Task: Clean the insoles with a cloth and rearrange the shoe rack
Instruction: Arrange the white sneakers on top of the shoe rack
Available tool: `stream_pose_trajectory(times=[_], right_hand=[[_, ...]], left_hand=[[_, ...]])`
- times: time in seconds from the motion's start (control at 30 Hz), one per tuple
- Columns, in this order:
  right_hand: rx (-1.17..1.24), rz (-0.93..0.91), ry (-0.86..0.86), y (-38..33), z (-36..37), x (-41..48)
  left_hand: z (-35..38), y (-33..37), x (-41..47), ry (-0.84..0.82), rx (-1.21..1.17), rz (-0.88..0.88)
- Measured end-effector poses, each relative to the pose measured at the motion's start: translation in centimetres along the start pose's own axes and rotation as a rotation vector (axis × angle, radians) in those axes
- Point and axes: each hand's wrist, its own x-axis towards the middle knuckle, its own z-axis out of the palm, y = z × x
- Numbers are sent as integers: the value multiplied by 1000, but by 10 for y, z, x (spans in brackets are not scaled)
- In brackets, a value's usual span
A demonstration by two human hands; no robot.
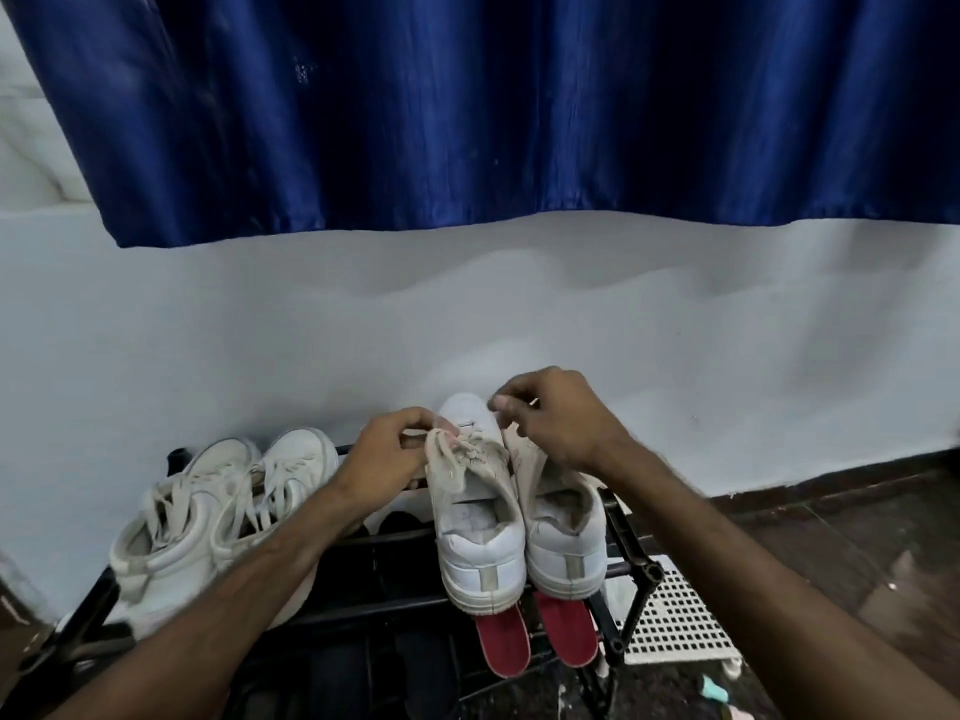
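Pinching with the left hand (387,452) the bunched laces (467,452) of the near white sneaker (478,532), thumb and fingers curled round them by the tongue; reaching with the right hand (556,418) over the front of the second sneaker (563,532), fingers curled, though whether closed on a lace or on nothing cannot be told.

Standing side by side and touching, heels toward the camera and a little past the front rail, at the right end of the top tier of the black shoe rack (631,543); further left on the same tier, another white pair (208,511), laces loose; below, poking out from the lower tier, two red flat pieces (503,641), insoles by the look; no cloth in sight.

Probably the rearranging stage: tidying laces and squaring the pair. To do it well: gather each lace fully before letting go; lay it inside the opening, not over the side; steady one shoe while handling the other; push both back evenly until the heels sit on the rail; avoid dragging laces through the bars.

Beyond: pale wall (467,314), blue curtain (467,106), white perforated panel (675,615) on the floor.
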Motion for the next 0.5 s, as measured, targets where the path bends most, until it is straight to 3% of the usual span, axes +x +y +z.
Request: stream_pose_trajectory(times=[0.17, 0.33, 0.5], right_hand=[[-266, 93, -8, 27, 17, 1], [-572, 55, -134, 17, 45, -2], [-446, 137, -21, 9, 47, -4]], left_hand=[[-15, -3, -2, 26, -8, -85], [-23, 0, -2, -7, 590, 72], [-13, 7, -9, 198, 720, 130]])
